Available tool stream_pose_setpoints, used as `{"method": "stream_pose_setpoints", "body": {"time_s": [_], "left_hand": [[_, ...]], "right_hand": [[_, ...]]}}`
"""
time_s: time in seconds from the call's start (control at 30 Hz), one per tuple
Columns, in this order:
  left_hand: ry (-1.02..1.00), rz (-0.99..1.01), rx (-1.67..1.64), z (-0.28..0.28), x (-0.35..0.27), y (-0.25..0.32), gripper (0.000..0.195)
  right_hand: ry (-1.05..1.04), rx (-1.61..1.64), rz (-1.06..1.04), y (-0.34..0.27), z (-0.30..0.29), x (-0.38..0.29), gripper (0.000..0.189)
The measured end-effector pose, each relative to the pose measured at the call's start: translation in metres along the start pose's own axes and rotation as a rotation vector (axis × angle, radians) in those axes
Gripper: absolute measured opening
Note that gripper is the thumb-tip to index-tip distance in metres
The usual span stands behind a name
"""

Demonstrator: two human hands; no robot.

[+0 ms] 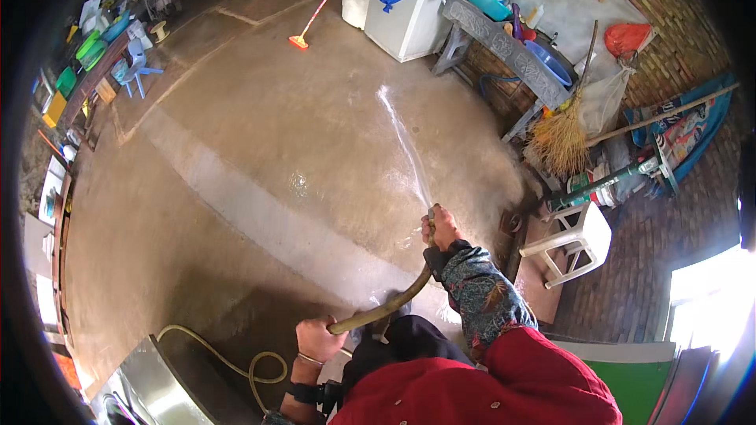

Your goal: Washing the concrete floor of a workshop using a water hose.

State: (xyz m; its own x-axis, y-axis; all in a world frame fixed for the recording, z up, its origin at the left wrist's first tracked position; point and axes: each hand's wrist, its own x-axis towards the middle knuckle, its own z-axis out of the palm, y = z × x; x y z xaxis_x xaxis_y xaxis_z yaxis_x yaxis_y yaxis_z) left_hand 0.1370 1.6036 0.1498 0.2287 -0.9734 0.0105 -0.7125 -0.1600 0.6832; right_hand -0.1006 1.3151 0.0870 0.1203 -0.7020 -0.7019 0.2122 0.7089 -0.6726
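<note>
A yellowish garden hose (393, 304) runs between both of my hands, curving over my legs. My right hand (442, 227) grips it close to its outlet end, thumb near the opening. From there a jet of water (404, 140) shoots forward onto the wet concrete floor (248, 147). Lower down, my left hand (319, 339) is closed around the hose near my body. A further length of hose (201, 339) trails in a loop on the floor to the left.
A push broom (299, 42) stands far ahead, by a white cabinet (407, 23). On the right are a stone bench (508, 47) with basins, a straw broom (558, 136) and a white plastic stool (582, 242). A small blue chair (137, 65) is far left; a metal-sided object (156, 392) sits lower left.
</note>
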Motion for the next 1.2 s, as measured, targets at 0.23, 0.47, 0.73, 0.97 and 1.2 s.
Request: {"method": "stream_pose_setpoints", "body": {"time_s": [0.23, 0.47, 0.73, 0.97, 1.2], "left_hand": [[0.082, 0.041, 0.075, 0.021, 0.110, -0.001, 0.015], [-0.010, 0.079, 0.180, 0.054, 0.228, 0.025, 0.017], [-0.102, 0.129, 0.206, 0.082, 0.340, 0.054, 0.019], [-0.135, 0.129, 0.155, 0.081, 0.366, 0.033, 0.024], [-0.171, -0.044, 0.196, 0.034, 0.353, -0.022, 0.022]], "right_hand": [[0.067, 0.144, 0.015, -0.058, -0.007, 0.081, 0.034], [0.173, 0.299, -0.054, -0.116, -0.045, 0.164, 0.034], [0.216, 0.340, 0.004, -0.186, -0.076, 0.214, 0.035], [0.223, 0.176, 0.014, -0.151, -0.071, 0.237, 0.032], [0.113, -0.026, 0.247, -0.101, 0.035, 0.299, 0.033]]}}
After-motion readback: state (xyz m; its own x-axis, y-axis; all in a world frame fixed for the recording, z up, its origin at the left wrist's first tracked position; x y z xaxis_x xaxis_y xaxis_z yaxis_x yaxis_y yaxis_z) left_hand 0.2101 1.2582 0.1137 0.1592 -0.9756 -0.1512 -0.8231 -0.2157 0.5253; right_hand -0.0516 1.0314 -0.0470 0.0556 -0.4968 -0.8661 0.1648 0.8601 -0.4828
